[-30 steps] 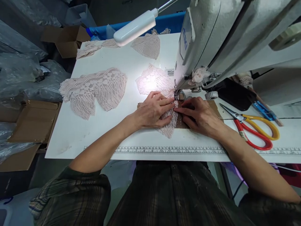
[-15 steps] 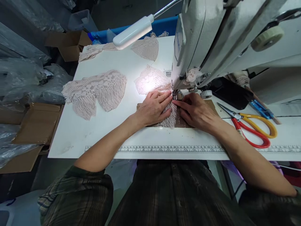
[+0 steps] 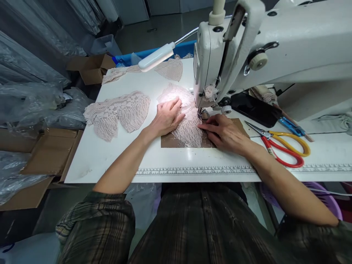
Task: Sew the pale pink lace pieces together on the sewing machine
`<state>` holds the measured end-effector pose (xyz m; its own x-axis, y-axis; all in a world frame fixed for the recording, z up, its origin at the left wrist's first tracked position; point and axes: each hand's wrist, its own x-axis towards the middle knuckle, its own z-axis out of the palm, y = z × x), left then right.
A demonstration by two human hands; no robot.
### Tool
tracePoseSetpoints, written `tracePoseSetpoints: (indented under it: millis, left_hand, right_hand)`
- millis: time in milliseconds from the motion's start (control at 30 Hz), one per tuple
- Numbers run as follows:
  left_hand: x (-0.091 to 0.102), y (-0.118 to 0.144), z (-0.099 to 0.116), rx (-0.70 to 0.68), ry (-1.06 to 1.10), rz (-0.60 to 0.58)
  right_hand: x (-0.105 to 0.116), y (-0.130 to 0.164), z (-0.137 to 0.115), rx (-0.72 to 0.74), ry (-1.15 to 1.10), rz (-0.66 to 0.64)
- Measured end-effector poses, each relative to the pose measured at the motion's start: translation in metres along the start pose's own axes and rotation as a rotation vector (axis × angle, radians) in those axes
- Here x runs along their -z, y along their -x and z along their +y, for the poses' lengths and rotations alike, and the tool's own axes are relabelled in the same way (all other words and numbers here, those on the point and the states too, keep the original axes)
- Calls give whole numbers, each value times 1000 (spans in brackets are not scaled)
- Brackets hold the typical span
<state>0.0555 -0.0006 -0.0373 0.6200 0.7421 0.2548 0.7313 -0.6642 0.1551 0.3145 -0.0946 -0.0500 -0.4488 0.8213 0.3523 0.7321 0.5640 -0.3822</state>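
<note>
We press L hand (image 3: 167, 116) flat, spread, on lace (image 3: 188, 128); R hand (image 3: 222, 132) fingers flat beside needle (image 3: 202, 113)

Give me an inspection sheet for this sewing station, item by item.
Surface: white table with a printed ruler strip along the near edge.
Job's things: lace piece lying on a brown pad under the sewing machine.
Clutter: more lace pieces, scissors, a lamp.
Hands: left hand flat on the lace; right hand pressing it beside the needle.
Cables: nothing seen.
Surroundings: cardboard boxes, plastic sheeting.
</note>
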Motion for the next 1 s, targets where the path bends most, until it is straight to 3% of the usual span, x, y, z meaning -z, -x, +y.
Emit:
tracePoseSetpoints:
  millis: [133,233,333,633,767,1000]
  left_hand:
    - [19,8,5,-101,48,64]
    - [34,20,24,-304,107,-34]
    - [35,33,39,-423,214,-121]
    - [9,37,41,-366,461,-12]
    - [8,38,43,-342,471,42]
    - [1,38,46,-427,369,168]
  right_hand:
    - [17,-2,4,-85,-144,5]
    - [32,-2,6,-104,-204,-30]
    - [42,1,5,-111,-236,-62]
    - [32,3,-9,-58,-329,-121]
    - [21,-3,-18,1,-384,-178]
    - [8,-5,-22,10,-311,-115]
